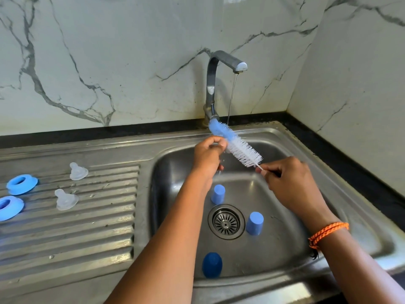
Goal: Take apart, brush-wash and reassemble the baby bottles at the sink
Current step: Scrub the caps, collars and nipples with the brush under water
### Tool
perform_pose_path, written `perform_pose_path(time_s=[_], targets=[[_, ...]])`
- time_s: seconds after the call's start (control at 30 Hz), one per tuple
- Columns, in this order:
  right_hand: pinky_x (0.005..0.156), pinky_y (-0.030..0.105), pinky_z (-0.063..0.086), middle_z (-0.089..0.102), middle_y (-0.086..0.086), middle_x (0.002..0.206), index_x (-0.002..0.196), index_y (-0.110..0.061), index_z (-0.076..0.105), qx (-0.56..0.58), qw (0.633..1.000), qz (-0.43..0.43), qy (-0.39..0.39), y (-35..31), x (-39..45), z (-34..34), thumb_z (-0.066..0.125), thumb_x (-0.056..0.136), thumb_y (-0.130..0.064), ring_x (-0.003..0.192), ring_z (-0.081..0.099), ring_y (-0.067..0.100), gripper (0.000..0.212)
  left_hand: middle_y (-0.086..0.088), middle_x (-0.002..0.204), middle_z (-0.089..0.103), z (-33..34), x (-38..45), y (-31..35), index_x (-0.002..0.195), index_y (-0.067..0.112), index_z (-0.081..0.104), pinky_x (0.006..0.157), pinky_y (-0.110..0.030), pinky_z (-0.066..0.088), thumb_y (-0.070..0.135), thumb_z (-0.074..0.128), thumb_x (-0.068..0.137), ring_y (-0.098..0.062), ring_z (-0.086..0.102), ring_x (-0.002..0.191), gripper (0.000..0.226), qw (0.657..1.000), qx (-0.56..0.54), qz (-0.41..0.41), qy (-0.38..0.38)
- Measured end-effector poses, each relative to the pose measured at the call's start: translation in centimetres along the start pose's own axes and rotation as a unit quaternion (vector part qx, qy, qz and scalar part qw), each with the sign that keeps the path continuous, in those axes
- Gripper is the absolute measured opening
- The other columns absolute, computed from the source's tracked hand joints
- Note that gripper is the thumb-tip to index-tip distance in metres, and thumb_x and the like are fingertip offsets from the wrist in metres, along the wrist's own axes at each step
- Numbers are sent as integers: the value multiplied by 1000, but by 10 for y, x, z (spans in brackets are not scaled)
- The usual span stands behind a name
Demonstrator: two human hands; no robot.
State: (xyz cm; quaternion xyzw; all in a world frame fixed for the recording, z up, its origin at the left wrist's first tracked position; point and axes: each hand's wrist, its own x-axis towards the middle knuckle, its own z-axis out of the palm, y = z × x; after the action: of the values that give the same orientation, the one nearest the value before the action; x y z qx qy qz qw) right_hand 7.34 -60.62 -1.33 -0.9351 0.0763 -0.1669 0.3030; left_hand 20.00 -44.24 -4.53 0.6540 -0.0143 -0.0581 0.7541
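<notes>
- Stainless steel sink set in a dark counter fills the scene, with a ribbed draining board to its left and a marble-patterned wall behind.
- Nearest in the basin, a dark blue cap stands mouth down; farther in, two lighter blue caps stand either side of the drain.
- On the board at the left lie two blue collar rings and two clear teats, all separate, so the taking apart looks done for these parts.
- No bottle body can be made out anywhere; if one is in the left hand, its clear walls do not show.
- Right hand, with an orange thread band at the wrist, pinches the wire handle of the bottle brush.
- Left hand has its fingers curled at the brush's bristles; whether it grips them or something small is unclear.
- Farthest, the tap runs a thin stream beside the brush's blue tip.
- Judged from this, washing is under way, with rinsing of the caps and all reassembly left.
</notes>
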Motion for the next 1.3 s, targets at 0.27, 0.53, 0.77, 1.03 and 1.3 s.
perform_pose_path(time_s=[0.27,0.53,0.77,1.03,1.3], targets=[[66,45,50,65,21,75,93,-8,77,-13,998,-20,58,-1,1,3,64,99,-18,78,57,43,18,-1,75,60,-4,-10,10,100,12,71,52,-29,54,9,59,103,-16,59,58,12,976,-42,-82,-196],[59,36,46,63,1,60,103,-24,84,27,998,12,62,3,3,-11,68,99,-14,56,49,23,19,-6,77,61,-10,-5,11,96,9,62,61,-39,62,17,66,100,-23,61,58,9,990,-67,-56,-113],[50,13,37,60,-20,52,102,-22,85,23,1000,-6,-12,6,1,-18,70,98,-12,51,52,-1,19,0,65,59,-19,-2,7,97,19,72,45,-24,45,20,67,101,-14,44,40,6,999,-13,-44,-15],[61,27,46,65,-4,60,101,-19,84,0,1000,-17,-15,2,-2,-6,69,98,-14,60,57,18,17,6,56,41,-16,-4,8,92,19,70,45,-23,30,8,53,102,-11,27,45,22,996,5,-60,-67],[58,39,38,59,18,66,91,-8,78,-5,999,-22,39,-2,2,4,65,99,-13,66,46,36,16,4,62,46,-18,-5,7,94,24,74,50,-26,46,15,61,102,-10,31,44,17,962,25,-94,-254]])
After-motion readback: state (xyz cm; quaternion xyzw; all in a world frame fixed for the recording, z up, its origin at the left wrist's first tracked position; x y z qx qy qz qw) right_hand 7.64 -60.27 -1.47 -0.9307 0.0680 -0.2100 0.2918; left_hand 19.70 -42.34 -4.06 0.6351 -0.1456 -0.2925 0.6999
